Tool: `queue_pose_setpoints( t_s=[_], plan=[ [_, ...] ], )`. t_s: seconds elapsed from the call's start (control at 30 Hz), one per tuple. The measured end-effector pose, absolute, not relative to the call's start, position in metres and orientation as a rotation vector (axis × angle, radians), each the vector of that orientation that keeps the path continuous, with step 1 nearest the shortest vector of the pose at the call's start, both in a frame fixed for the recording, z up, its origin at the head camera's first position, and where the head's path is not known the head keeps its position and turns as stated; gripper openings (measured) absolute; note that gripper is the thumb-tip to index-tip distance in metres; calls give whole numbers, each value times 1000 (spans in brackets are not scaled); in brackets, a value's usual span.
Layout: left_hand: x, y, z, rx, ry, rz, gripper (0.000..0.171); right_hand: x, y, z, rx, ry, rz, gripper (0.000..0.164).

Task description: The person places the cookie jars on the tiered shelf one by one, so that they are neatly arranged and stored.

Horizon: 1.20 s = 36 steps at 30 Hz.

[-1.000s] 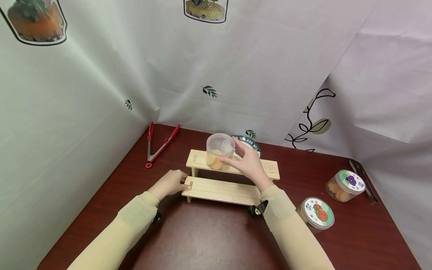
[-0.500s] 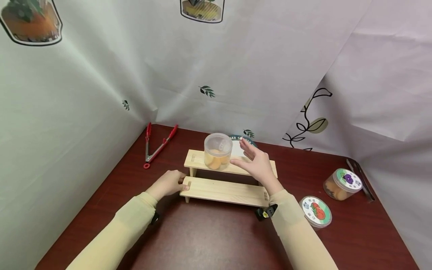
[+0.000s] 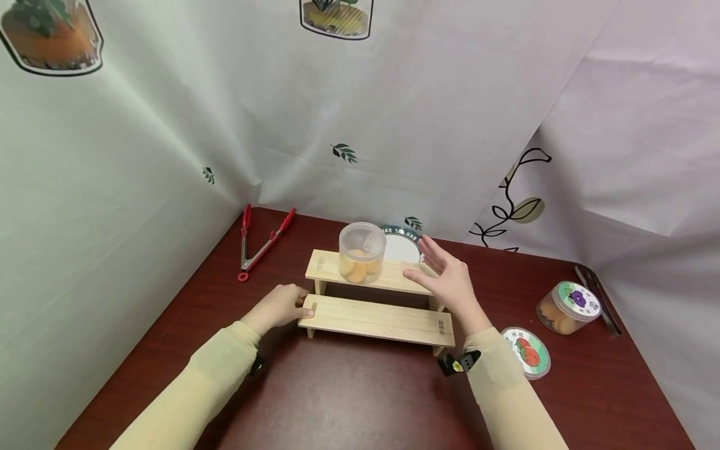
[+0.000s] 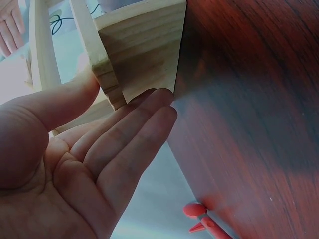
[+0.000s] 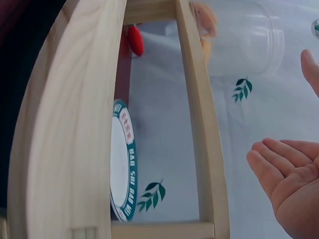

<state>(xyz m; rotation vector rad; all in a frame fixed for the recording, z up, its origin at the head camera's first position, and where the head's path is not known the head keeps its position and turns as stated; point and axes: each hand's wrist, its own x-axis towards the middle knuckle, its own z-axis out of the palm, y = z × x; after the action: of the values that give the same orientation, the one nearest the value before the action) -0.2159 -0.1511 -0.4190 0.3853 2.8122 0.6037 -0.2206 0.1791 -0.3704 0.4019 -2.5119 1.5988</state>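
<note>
A two-step wooden shelf (image 3: 374, 320) stands on the dark red table. My left hand (image 3: 280, 307) grips the left end of its lower step, thumb on top; in the left wrist view the fingers (image 4: 132, 142) lie against the wooden end piece. On the upper step, left of its middle, sits a clear lidless plastic jar (image 3: 362, 249) with orange-yellow pieces in the bottom. My right hand (image 3: 450, 284) hovers to the right of this jar, over the shelf's right part. Its fingers are spread and touch nothing. In the right wrist view the palm (image 5: 299, 191) is bare.
Behind the shelf is a green-rimmed white plate (image 3: 402, 245), partly hidden. Red-handled tongs (image 3: 261, 250) lie at the back left. Two lidded jars stand at the right, one with a tomato label (image 3: 527, 353), one with a purple label (image 3: 568, 307). Dark utensils (image 3: 602, 297) lie beside them.
My right hand has let go of the clear jar and moved right, away from it. The jar stays on the upper step. My left hand keeps its grip on the shelf.
</note>
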Motion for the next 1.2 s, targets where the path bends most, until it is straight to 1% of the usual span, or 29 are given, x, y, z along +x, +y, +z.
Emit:
queue_pose_setpoints(
  t_s=[0.6,0.87,1.03,1.2],
  plan=[
    [-216,-153,-420,431,2829,604,42,-204,224,-376,331,-2563,1409,80],
    [-216,-152,-417,427,2819,584,32,-199,237,-373,335,-2574,1316,80],
    [-216,-152,-416,432,2815,584,39,-196,247,-373,304,-2567,1287,78],
    [-216,-152,-417,438,2810,585,39,-190,259,-373,264,-2582,1279,77]
  ],
)
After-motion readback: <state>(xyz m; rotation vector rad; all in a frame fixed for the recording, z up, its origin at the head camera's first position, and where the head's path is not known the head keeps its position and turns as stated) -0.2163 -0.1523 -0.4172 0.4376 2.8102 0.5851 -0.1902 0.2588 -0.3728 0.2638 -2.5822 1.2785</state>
